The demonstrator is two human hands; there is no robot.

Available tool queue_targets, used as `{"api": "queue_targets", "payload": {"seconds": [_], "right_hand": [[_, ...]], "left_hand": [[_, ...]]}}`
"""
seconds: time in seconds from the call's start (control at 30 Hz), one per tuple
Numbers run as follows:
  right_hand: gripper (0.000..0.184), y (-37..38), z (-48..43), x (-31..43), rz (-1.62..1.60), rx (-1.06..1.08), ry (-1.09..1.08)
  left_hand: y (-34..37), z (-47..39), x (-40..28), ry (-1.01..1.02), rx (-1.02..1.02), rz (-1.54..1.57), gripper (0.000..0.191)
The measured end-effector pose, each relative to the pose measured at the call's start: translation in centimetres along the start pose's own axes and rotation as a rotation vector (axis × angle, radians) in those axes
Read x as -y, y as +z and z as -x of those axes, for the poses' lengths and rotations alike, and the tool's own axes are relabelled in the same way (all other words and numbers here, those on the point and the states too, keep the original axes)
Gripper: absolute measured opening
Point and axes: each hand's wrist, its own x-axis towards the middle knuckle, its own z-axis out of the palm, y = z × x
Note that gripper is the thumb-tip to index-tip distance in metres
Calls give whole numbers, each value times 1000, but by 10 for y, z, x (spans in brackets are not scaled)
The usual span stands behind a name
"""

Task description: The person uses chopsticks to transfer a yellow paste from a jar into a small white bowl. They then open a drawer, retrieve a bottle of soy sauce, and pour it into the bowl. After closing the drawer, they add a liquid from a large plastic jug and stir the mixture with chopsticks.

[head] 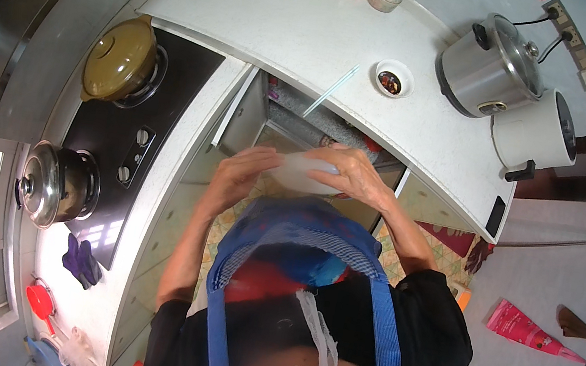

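A whitish, translucent round piece, perhaps a plastic bowl or lid [303, 173], is held up in front of my apron. My left hand [241, 174] grips its left side. On the other side, my right hand [354, 174] has its fingers over the rim. Motion blurs the piece, so its exact kind is unclear. Beyond it, a cabinet below the counter stands open with its door [246, 115] swung out. Pale blue chopsticks [330, 90] jut over the counter's edge, close to a white bowl [402, 73] with dark sauce in it.
A lidded yellow-brown pot [117, 60] and a steel pot [59, 186] sit on the black gas hob [171, 77]. Purple gloves [82, 262] lie beside the hob. At the right of the white counter [273, 19] are a steel cooker [486, 67] and a white appliance [531, 129].
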Motion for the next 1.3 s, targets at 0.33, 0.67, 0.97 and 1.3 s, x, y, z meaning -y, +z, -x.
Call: {"api": "queue_targets", "payload": {"seconds": [0.33, 0.67, 0.97, 1.3], "right_hand": [[34, 21, 1, -5, -38, -51, 31], [35, 50, 2, -18, 28, -40, 5], [39, 86, 7, -40, 28, 85, 89], [39, 119, 13, -72, 42, 119, 65]], "left_hand": [[7, 7, 1, -358, -73, -342, 36], [15, 26, 18, -214, -183, -335, 31], [21, 56, 69, -31, 16, -362, 29], [41, 83, 75, -350, 22, -317, 25]]}}
